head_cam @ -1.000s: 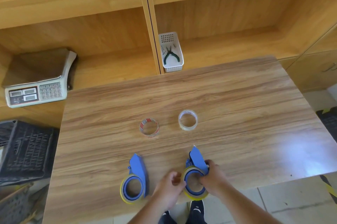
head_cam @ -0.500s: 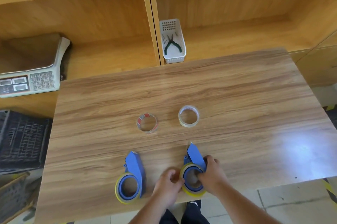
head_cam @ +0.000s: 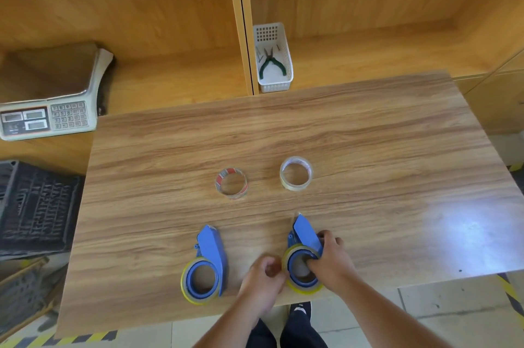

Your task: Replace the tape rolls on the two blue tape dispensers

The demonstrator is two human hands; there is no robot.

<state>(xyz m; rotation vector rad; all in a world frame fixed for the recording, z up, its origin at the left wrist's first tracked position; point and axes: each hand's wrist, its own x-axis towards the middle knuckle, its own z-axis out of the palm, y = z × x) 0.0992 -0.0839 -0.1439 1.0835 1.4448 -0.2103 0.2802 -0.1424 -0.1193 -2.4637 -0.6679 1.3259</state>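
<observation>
Two blue tape dispensers lie near the table's front edge, each with a yellowish roll on its hub. The left dispenser (head_cam: 208, 265) lies untouched. My right hand (head_cam: 330, 261) grips the right dispenser (head_cam: 303, 237), with fingers inside the hub of its yellowish tape roll (head_cam: 302, 288). My left hand (head_cam: 262, 282) pinches that roll's left rim. Farther back lie two loose rolls: a clear roll with a red-printed core (head_cam: 231, 183) and a clear whitish roll (head_cam: 296, 173).
The wooden table (head_cam: 368, 163) stands against wooden shelving. A white basket (head_cam: 273, 84) with green pliers (head_cam: 270, 63) sits on the shelf behind. A weighing scale (head_cam: 48, 118) is at the left, and a black crate (head_cam: 34, 206) sits on the floor below it.
The view has shifted slightly, so everything sits a bit lower and to the left. Both hands stay on the right dispenser; the left fingers have closed tighter on the roll's rim.
</observation>
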